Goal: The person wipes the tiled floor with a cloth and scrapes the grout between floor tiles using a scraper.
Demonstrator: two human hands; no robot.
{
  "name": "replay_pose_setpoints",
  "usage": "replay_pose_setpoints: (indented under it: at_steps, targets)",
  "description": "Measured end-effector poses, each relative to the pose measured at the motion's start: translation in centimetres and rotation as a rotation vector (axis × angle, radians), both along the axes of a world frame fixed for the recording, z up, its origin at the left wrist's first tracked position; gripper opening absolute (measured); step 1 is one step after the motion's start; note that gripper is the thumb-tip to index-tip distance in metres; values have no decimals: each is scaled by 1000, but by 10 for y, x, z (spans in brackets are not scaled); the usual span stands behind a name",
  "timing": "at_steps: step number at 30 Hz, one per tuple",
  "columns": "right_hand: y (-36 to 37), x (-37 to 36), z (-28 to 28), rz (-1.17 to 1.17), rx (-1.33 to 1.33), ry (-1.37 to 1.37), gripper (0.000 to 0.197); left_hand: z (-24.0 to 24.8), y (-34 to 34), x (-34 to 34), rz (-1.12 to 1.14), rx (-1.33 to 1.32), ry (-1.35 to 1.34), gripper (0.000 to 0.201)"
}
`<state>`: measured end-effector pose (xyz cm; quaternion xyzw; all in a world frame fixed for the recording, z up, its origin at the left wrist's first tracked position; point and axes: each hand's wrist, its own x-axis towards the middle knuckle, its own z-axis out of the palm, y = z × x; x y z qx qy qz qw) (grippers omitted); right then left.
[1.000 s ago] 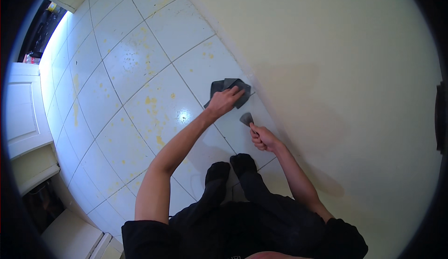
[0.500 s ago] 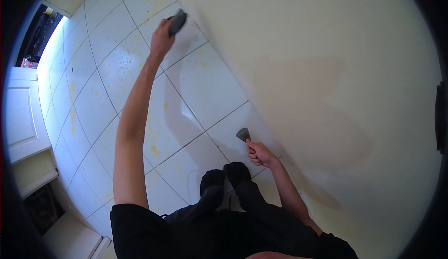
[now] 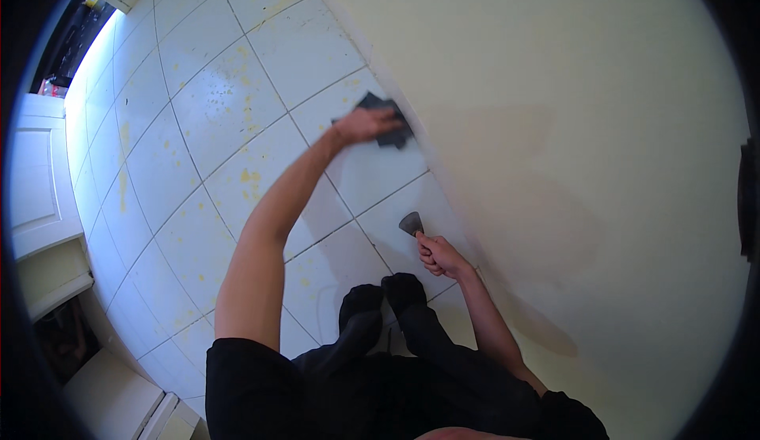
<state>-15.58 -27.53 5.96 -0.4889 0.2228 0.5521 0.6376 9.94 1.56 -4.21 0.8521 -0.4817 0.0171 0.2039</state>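
My left hand (image 3: 366, 125) reaches forward and lies on a dark grey cloth (image 3: 401, 136), pressing it to the white tiled floor beside the foot of the wall. Motion blurs the fingers a little, and part of the cloth is hidden under them. Closer to my feet, my right hand (image 3: 443, 257) grips the handle of a scraper (image 3: 411, 223). Its flat grey blade fans out and points forward and left, held above the tiles. Most of the handle is covered by my fingers.
Yellow spots (image 3: 251, 180) dot the tiled floor (image 3: 237, 135), mostly left of my left arm. A pale wall (image 3: 554, 76) runs along the right. White cabinet doors (image 3: 36, 175) stand at the left edge. My feet (image 3: 405, 291) in dark socks are close together near the wall.
My left hand has come back toward me and to the right with the cloth, which was bunched in it and is now spread against the floor. My right hand stays nearly still with the scraper.
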Motion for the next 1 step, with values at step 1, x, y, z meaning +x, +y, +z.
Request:
replay_pose_setpoints:
  at_steps: [1]
  targets:
    - [-8, 0, -2, -5, -27, 3, 51, 9, 4, 20, 27, 35, -19, 53]
